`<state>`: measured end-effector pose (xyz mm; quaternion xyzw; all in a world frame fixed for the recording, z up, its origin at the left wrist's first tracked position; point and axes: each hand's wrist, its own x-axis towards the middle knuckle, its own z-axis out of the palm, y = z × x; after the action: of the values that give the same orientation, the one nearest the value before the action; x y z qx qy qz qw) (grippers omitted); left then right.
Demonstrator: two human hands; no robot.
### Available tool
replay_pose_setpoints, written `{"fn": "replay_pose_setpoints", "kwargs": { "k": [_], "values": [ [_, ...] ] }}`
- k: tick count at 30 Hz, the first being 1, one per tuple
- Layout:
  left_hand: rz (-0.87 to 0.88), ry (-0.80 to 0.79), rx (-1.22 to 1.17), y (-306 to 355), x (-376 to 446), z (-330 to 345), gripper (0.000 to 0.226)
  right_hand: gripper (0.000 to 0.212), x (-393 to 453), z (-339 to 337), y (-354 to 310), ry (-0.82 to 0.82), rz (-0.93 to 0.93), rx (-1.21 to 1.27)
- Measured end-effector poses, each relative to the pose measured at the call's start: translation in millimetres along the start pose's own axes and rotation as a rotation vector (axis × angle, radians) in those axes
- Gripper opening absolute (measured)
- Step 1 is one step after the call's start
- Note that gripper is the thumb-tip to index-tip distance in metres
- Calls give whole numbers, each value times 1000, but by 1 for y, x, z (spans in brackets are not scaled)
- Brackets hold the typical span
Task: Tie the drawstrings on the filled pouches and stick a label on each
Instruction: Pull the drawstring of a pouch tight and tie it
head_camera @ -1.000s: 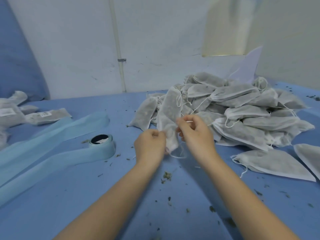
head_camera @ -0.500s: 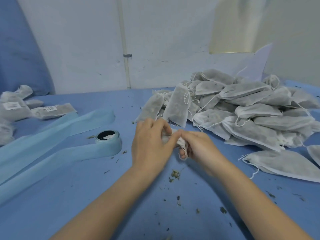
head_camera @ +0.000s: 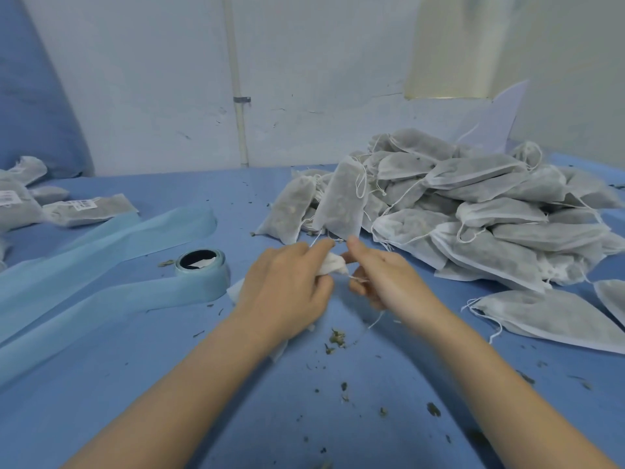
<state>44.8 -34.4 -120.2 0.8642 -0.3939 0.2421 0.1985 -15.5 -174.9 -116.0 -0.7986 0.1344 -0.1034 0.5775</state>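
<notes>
Both hands' fingers [head_camera: 323, 247] pinch a pouch [head_camera: 333, 264] and drawstring [head_camera: 358, 279].
</notes>
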Motion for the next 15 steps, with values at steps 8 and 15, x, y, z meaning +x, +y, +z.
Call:
{"fn": "replay_pose_setpoints", "kwargs": {
  "k": [8,15],
  "values": [
    [-147,-129,-83,-14,2,3,36,23,1,-9,4,16,-124,-323],
    [-190,-16,-285,-7,2,0,27,24,-1,1,3,118,-268,-219]
  ]
}}
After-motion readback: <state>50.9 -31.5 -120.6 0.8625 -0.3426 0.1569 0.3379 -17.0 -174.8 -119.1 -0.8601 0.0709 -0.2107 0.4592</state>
